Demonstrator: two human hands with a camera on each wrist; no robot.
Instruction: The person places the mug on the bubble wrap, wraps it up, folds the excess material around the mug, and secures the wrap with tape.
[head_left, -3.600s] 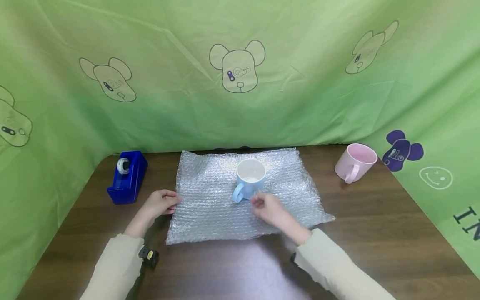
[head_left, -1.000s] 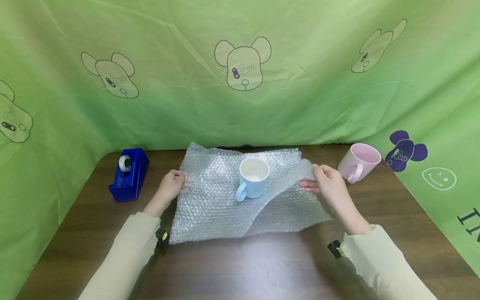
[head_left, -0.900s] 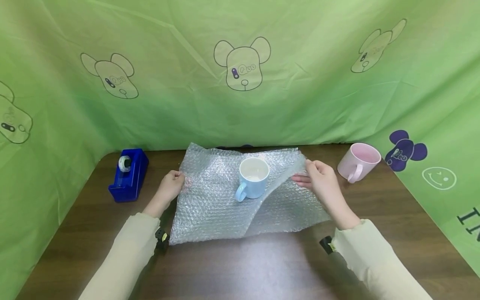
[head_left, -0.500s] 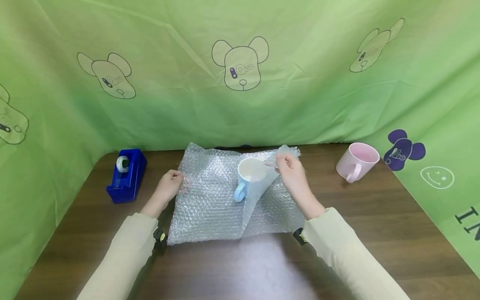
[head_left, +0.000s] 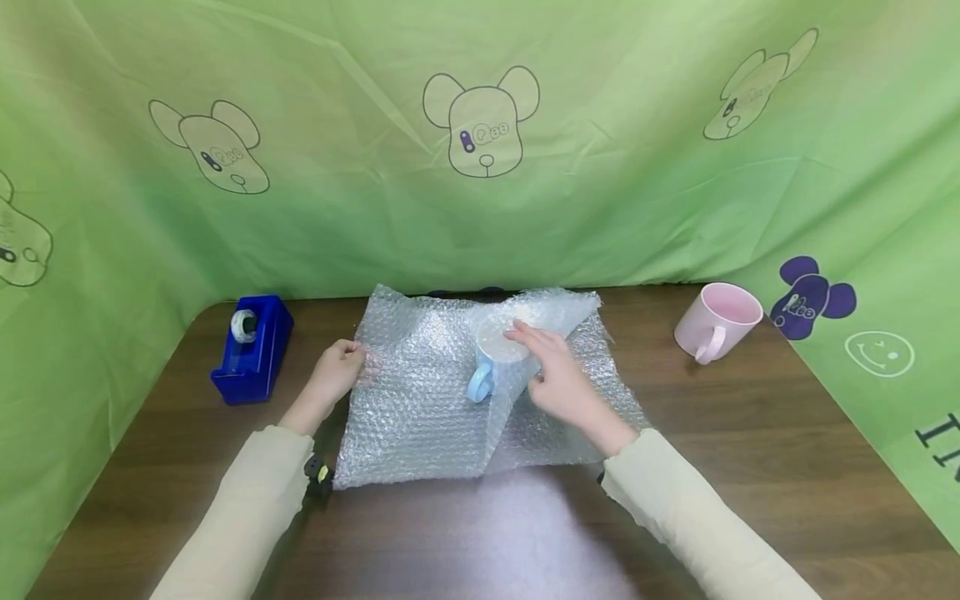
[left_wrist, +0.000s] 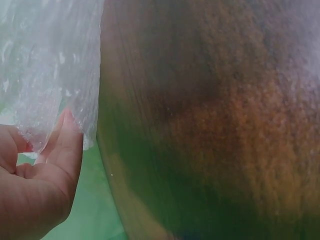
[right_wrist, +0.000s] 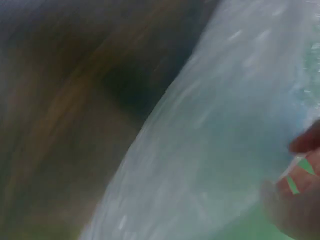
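A sheet of bubble wrap (head_left: pixel 416 425) lies on the table, and a light blue mug (head_left: pixel 478 385) stands upright on its middle. The sheet's right side is folded over the mug's mouth, while the handle sticks out uncovered toward the front left. My right hand (head_left: pixel 561 382) rests on the folded layer over the mug, its fingers extended. In the right wrist view, blurred wrap (right_wrist: pixel 210 130) fills the middle beside that hand. At the sheet's left edge my left hand (head_left: pixel 334 375) pinches the wrap; the left wrist view shows thumb and fingers (left_wrist: pixel 67 145) on either side of it.
A blue tape dispenser (head_left: pixel 253 350) with a roll of tape stands at the back left. At the back right is a pink mug (head_left: pixel 717 325). A green printed curtain (head_left: pixel 345 225) encloses the wooden table (head_left: pixel 450 542) at the back and sides.
My right hand gripped the wrap's right edge, carried it leftward over the mug, then let go and flattened onto it. My left hand has stayed at the left edge this past second.
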